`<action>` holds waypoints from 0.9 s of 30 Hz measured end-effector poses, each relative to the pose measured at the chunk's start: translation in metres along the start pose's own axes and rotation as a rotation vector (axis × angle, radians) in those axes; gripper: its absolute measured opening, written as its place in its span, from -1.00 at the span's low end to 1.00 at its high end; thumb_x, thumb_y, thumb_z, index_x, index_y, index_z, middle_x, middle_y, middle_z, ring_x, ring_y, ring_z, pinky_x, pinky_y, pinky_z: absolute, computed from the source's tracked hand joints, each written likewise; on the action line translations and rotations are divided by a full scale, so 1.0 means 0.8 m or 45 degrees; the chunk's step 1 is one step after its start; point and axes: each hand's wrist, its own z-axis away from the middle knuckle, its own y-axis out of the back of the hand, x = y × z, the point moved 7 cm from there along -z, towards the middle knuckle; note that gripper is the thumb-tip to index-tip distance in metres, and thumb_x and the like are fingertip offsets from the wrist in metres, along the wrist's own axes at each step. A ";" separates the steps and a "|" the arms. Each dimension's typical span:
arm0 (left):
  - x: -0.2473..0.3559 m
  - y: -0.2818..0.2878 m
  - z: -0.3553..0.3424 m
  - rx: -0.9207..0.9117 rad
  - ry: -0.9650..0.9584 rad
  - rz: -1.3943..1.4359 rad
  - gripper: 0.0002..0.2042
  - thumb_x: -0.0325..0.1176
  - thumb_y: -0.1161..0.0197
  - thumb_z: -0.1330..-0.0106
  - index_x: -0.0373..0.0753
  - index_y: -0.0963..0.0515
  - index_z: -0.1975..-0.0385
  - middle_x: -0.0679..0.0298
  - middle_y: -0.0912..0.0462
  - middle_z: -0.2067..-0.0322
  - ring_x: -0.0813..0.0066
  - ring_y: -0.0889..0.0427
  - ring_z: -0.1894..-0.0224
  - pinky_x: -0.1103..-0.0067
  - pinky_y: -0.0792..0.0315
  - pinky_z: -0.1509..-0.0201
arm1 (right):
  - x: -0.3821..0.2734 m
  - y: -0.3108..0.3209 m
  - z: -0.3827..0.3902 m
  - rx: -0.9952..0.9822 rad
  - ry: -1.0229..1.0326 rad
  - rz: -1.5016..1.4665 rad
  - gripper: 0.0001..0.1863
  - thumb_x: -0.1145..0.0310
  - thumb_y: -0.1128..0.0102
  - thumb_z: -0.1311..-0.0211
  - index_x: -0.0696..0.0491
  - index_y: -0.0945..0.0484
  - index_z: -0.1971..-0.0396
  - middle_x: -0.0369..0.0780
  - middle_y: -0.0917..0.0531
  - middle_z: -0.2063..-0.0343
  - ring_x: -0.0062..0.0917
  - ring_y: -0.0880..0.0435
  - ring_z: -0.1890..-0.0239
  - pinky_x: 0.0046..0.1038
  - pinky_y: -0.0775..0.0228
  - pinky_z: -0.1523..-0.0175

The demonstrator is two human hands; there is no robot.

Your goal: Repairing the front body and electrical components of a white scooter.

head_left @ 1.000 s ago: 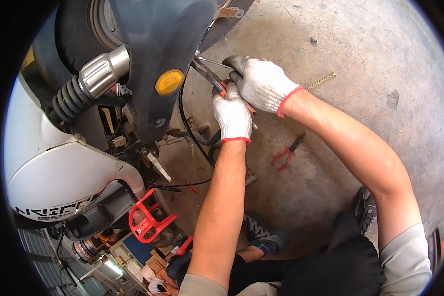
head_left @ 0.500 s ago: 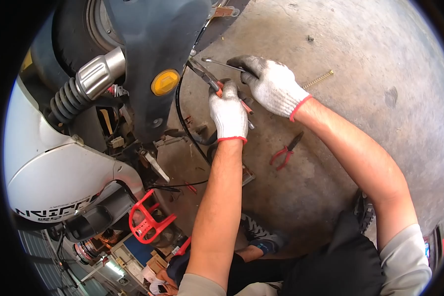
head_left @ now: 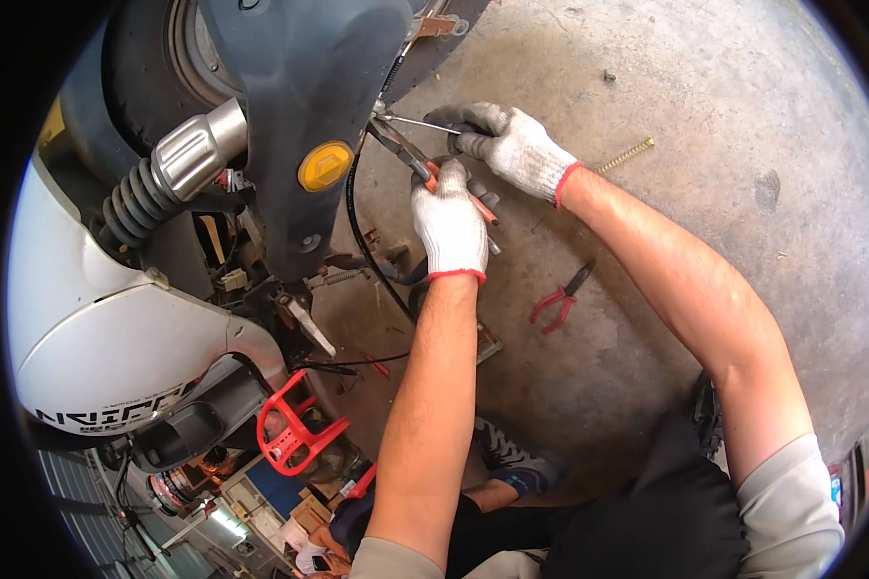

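Observation:
White knit gloves with red cuffs and greyed fingers cover both hands. My left hand (head_left: 451, 220) is closed round the orange-handled pliers (head_left: 406, 154), whose jaws reach the end of a black cable (head_left: 354, 198) beside the scooter's dark plastic panel (head_left: 299, 77). Just right of it, my right hand (head_left: 512, 145) grips a thin silver wrench (head_left: 415, 123). The wrench's far end meets the small metal fitting (head_left: 379, 108) at the cable end, right above the plier jaws. The exact contact there is too small to make out.
Red-handled pliers (head_left: 562, 301), a brass-coloured spring (head_left: 626, 155) and a small dark nut-like piece (head_left: 609, 76) lie on the concrete floor. At left stand the scooter's shock absorber (head_left: 179, 159) and white body panel (head_left: 116, 338). A red plastic frame (head_left: 299, 434) sits lower left, near another person (head_left: 328, 555).
My right hand has moved left and the wrench end has gone from free air onto the fitting at the cable end. My left hand and the pliers stay almost in place.

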 end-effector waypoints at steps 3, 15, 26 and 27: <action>-0.002 -0.004 0.003 -0.019 -0.001 0.009 -0.83 -0.38 -0.09 -0.34 -0.30 -0.34 0.18 0.29 -0.42 0.56 0.51 -0.43 0.67 0.55 -0.43 0.54 | 0.007 0.001 -0.001 -0.022 0.053 -0.135 -0.58 0.38 -0.07 -0.26 -0.03 -0.52 -0.13 -0.14 -0.68 0.06 -0.31 -0.66 0.02 -0.36 -0.43 -0.15; -0.003 0.000 0.001 -0.006 -0.009 0.005 -0.89 -0.37 -0.12 -0.32 -0.25 -0.45 0.26 0.37 -0.47 0.39 0.57 -0.45 0.42 0.54 -0.40 0.30 | -0.005 -0.006 0.011 0.093 0.066 -0.028 -0.63 0.34 -0.02 -0.29 -0.01 -0.56 -0.07 -0.10 -0.65 0.10 -0.23 -0.63 0.03 -0.27 -0.44 -0.11; -0.002 -0.003 0.001 -0.023 -0.008 0.007 -0.85 -0.37 -0.09 -0.33 -0.28 -0.47 0.20 0.32 -0.53 0.30 0.54 -0.48 0.26 0.53 -0.37 0.12 | -0.013 -0.004 0.018 0.167 0.085 0.022 -0.66 0.38 -0.01 -0.25 0.09 -0.57 0.01 -0.07 -0.66 0.13 -0.21 -0.64 0.05 -0.28 -0.45 -0.09; -0.003 -0.005 0.002 -0.027 -0.006 0.009 -0.85 -0.37 -0.09 -0.33 -0.28 -0.47 0.20 0.32 -0.53 0.30 0.54 -0.48 0.26 0.53 -0.37 0.12 | -0.011 -0.002 0.015 0.154 0.084 0.040 -0.66 0.42 -0.03 -0.26 0.10 -0.56 -0.02 -0.07 -0.68 0.14 -0.28 -0.67 0.07 -0.33 -0.49 -0.06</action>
